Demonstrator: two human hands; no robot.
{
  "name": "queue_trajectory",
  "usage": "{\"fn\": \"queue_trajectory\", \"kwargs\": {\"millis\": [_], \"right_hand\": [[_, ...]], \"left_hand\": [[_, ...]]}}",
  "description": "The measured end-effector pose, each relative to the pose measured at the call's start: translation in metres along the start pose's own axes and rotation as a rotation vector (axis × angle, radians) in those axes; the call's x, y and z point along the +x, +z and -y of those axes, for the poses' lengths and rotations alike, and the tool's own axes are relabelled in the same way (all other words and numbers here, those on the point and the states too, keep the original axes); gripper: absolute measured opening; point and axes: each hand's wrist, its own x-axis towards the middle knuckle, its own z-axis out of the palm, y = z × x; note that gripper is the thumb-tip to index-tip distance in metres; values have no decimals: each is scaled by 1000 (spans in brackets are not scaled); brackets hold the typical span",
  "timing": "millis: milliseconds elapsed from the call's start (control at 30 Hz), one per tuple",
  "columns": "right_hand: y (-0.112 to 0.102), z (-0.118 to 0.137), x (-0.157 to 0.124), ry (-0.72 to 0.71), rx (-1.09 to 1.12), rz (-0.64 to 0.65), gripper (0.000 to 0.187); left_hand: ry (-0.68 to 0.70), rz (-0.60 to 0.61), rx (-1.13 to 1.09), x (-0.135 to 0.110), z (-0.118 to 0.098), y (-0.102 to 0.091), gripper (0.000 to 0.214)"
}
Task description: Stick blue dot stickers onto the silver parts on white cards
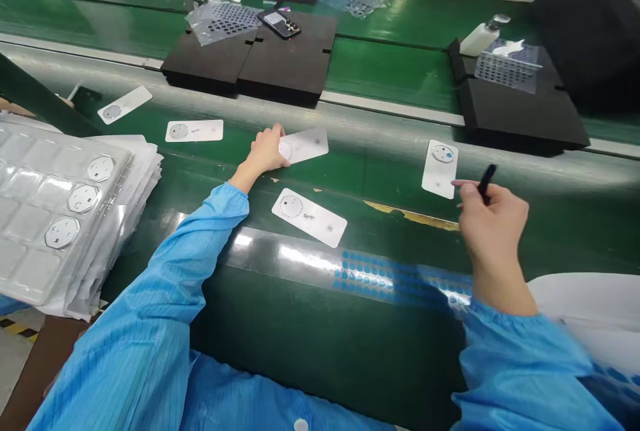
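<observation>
Clock faces centre on each grip, 12 o'clock straight ahead. I judge it best to handle the held card [309, 144] by its edges, sparing the round disc, and to bring the black tool [487, 183] in low and light. The left grip [267, 150] pinches that card's 9 o'clock end, so it extends toward 3 o'clock. The right grip [495, 223] pinches the tool; I cannot make out its tip. A blue-dotted card [433, 176] lies near, between 10 and 11 o'clock, on the green surface [380, 191].
</observation>
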Motion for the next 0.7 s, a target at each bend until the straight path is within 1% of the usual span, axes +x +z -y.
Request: {"fn": "queue_trajectory", "kwargs": {"millis": [67,100,133,167,233,267,300,333,367,400,433,467,500,533,600,667,700], "right_hand": [[12,15,-28,-55,-348,-225,21],[19,24,-42,-52,-445,-252,18],[26,33,-55,-27,-454,-208,18],[32,41,-67,4,-388,-161,19],[46,51,-89,109,-158,-91,25],[52,53,-99,182,-30,-29,28],[58,53,-108,259,80,43,30],[63,52,-116,330,167,123,31],[68,50,-123,385,226,197,30],[72,48,-130,417,252,247,29],[76,46,-135,429,254,276,27],[78,44,-139,426,243,288,26],[80,43,-143,415,228,290,25],[81,42,-145,403,215,287,24],[82,41,-148,384,196,270,23],[82,41,-149,371,185,269,23],[82,41,-149,368,180,272,23]], "left_hand": [[46,18,-99,-7,-10,-21,43],[73,20,-160,-13,-15,-32,45],[98,21,-225,-21,-20,-44,46],[123,21,-286,-32,-25,-55,45],[163,23,-393,-59,-36,-73,40],[175,59,-452,-75,-42,-78,40],[167,158,-538,-91,-48,-81,40],[149,298,-595,-109,-54,-80,42],[125,468,-612,-126,-60,-76,42],[113,612,-600,-143,-66,-70,38],[109,710,-552,-158,-71,-61,31],[113,769,-477,-172,-75,-51,24],[133,776,-394,-185,-78,-41,20],[166,750,-309,-195,-79,-32,18],[244,627,-155,-211,-78,-17,23],[306,515,-40,-222,-74,-11,33],[328,491,5,-226,-71,-10,37]]}}
